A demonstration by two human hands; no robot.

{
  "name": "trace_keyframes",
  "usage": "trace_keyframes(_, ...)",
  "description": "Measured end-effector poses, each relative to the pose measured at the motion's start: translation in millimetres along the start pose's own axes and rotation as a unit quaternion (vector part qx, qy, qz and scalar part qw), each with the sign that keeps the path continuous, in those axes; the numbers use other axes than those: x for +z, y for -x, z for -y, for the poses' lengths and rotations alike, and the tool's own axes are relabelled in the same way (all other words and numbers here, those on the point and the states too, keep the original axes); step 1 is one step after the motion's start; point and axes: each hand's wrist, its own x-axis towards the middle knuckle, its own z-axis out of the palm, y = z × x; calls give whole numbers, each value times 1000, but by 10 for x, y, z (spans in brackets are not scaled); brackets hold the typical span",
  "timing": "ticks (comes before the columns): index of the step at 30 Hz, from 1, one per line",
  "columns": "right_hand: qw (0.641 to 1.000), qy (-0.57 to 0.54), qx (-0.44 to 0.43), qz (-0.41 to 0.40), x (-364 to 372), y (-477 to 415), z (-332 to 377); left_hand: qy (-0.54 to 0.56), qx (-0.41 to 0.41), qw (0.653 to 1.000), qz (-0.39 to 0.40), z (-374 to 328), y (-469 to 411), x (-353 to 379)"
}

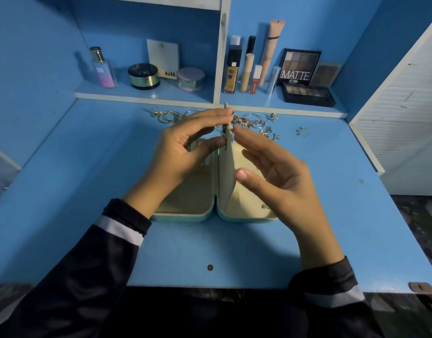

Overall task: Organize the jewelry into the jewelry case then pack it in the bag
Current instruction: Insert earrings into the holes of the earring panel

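Note:
An open pale-teal jewelry case [185, 217] with a cream lining lies flat on the blue desk. Its cream middle flap [226, 172] stands upright between the two halves. My left hand [185, 152] pinches the flap's upper edge between thumb and fingers, where a small earring seems to hang. My right hand [271, 172] is on the other side of the flap, fingers straight, fingertips touching its upper part. Loose jewelry [251, 121], rings, hoops and star studs, lies scattered behind the case. No bag is in view.
A low shelf [146, 95] behind the desk carries a perfume bottle [102, 68], two round jars, foundation and lip tubes [234, 69] and eyeshadow palettes [307, 95]. A white slatted panel [400, 123] stands at the right. The desk's front edge [210, 286] is close to my body.

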Motion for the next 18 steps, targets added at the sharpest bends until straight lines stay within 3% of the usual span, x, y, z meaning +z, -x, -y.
trace_keyframes(8,989,150,-5,10,-188,115,60,-41,-60,997,-15,-92,98,218)
trace_keyframes(14,986,165,23,-8,-425,354,-43,-82,-100,990,49,-95,185,458)
trace_keyframes(18,986,154,55,-30,-515,506,-168,-166,-126,971,122,-144,206,540)
